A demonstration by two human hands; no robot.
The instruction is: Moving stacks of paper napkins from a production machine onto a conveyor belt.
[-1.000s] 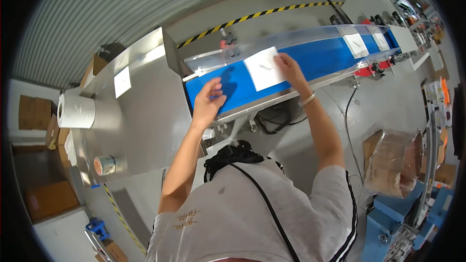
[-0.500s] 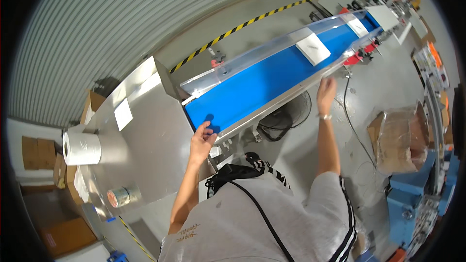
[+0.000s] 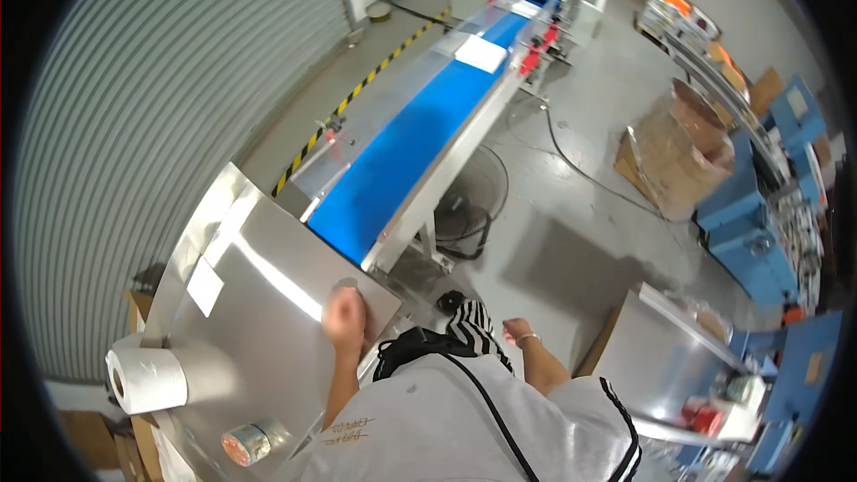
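My left hand (image 3: 345, 316) is over the near right corner of the stainless steel table (image 3: 286, 339), its fingers curled in and slightly blurred; I see nothing in it. Low beside my right leg, my right hand (image 3: 517, 332) hangs over the floor, loosely closed, with nothing visible in it. Beyond the left hand a blue conveyor belt (image 3: 393, 165) runs away to the upper right. On it lies a flat white rectangular piece (image 3: 480, 53), and a second white piece (image 3: 523, 7) lies farther along. A white sheet (image 3: 205, 286) rests on the steel table.
A large white roll (image 3: 152, 380) and a small roll of tape (image 3: 245, 444) stand on the table's left side. A fan (image 3: 455, 205) sits under the conveyor. To the right are a plastic-lined carton (image 3: 674, 156), a second metal table (image 3: 652, 348) and blue machines (image 3: 750, 241).
My view has swung to the right. My left hand has left the belt's near end and is over the table corner. The right hand has dropped from the belt's edge to my side.
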